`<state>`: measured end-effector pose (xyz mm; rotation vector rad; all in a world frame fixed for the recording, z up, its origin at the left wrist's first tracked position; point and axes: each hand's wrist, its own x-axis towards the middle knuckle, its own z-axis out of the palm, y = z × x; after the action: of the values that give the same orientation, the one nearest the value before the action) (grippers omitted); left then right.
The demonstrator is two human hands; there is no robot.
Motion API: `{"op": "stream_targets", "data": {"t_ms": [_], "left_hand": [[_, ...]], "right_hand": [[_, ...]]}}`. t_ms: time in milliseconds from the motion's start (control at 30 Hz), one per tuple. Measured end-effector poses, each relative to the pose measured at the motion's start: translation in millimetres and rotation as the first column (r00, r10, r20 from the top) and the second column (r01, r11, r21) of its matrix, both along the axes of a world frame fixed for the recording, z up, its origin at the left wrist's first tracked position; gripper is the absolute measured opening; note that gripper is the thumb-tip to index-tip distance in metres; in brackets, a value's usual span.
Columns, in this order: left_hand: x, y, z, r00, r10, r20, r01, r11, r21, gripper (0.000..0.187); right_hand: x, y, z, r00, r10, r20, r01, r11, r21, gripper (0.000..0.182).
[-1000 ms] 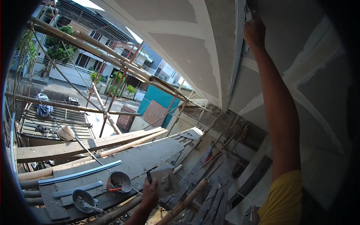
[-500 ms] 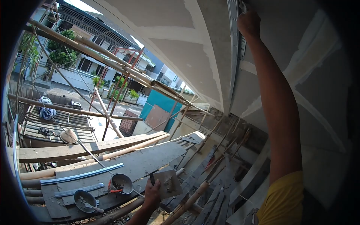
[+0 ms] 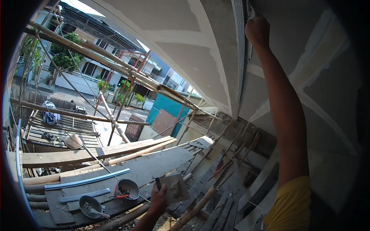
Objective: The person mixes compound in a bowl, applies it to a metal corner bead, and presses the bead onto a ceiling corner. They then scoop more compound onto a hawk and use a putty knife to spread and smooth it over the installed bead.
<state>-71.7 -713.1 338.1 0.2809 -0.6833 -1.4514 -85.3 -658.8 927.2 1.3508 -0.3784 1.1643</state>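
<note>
My left hand [image 3: 158, 198] is wrapped round the black handle of a flat square board [image 3: 174, 188] with a lump of grey paste on it. High at the top right, my right hand [image 3: 257, 31] is closed against the perforated metal strip [image 3: 239, 36] along the ceiling edge. A small pale tool tip seems to show above its fingers, but it is too small to make out. Below and left, two bowls rest on the planks: one bowl [image 3: 128, 189] has an orange-handled tool beside it, the other bowl [image 3: 89, 205] holds a trowel.
Two perforated strips, a long strip [image 3: 88, 179] and a shorter strip [image 3: 84, 195], lie on the plank platform [image 3: 154, 161]. Bamboo poles [image 3: 115, 65] cross the left side. A conical hat [image 3: 73, 141] lies beyond the platform. The ceiling [image 3: 173, 54] slopes overhead.
The view has shifted slightly, so the platform and bowls sit a little further right and down. My right hand appears slightly lower along the strip; my left hand still holds the board.
</note>
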Motion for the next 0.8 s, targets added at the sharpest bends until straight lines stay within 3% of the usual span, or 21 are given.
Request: {"op": "stream_targets", "data": {"t_ms": [33,100,133,233,300,333,400,433,500,733,800], "left_hand": [[0.5,0.5,0.5,1.0,0.004,0.009,-0.004,1.0,0.0,0.027],[0.2,3.2,2.3,1.0,0.003,0.016,-0.003,1.0,0.0,0.027],[1.3,4.4,4.0,1.0,-0.004,0.004,0.004,1.0,0.0,0.027],[-0.1,0.3,0.3,1.0,-0.003,-0.006,0.003,1.0,-0.009,0.027],[-1.0,-5.7,-1.3,1.0,0.006,-0.005,-0.006,1.0,-0.017,0.027],[-1.1,-7.1,-2.7,1.0,0.001,-0.003,-0.001,1.0,-0.023,0.027],[0.8,-5.4,-5.3,1.0,-0.007,0.004,0.007,1.0,-0.023,0.027],[1.4,-5.0,-3.5,1.0,-0.012,0.0,0.012,1.0,-0.013,0.027],[0.8,-3.5,-2.1,1.0,-0.022,-0.003,0.022,1.0,-0.006,0.027],[10.1,16.1,20.4,0.998,-0.065,-0.013,0.066,0.997,0.052,0.021],[11.4,15.7,20.3,0.993,-0.107,-0.046,0.111,0.99,0.086,0.02]], "right_hand": [[1.9,-5.2,17.0,1.0,0.002,-0.001,-0.002,1.0,0.0,0.047],[2.8,-15.4,48.0,0.962,-0.23,0.145,0.223,0.973,0.064,0.033],[2.5,-19.6,52.4,0.962,-0.232,0.145,0.225,0.972,0.063,0.033],[11.0,-25.6,50.4,0.982,-0.161,0.1,0.162,0.987,0.004,0.03],[15.8,-34.2,45.0,0.994,0.099,-0.044,-0.101,0.994,-0.048,0.04],[11.5,-36.0,51.2,0.994,0.098,-0.044,-0.1,0.994,-0.044,0.04],[-1.3,-34.0,64.1,0.977,-0.182,0.106,0.183,0.983,0.004,0.034],[3.5,-23.1,45.1,0.977,-0.184,0.105,0.185,0.983,0.004,0.034],[0.0,1.1,-3.4,0.996,-0.059,-0.071,0.061,0.998,0.033,0.037],[-12.7,1.5,-44.4,0.998,0.059,-0.028,-0.056,0.994,0.098,0.038],[-16.1,3.9,-86.7,0.975,0.167,-0.146,-0.126,0.958,0.259,0.038]]}}
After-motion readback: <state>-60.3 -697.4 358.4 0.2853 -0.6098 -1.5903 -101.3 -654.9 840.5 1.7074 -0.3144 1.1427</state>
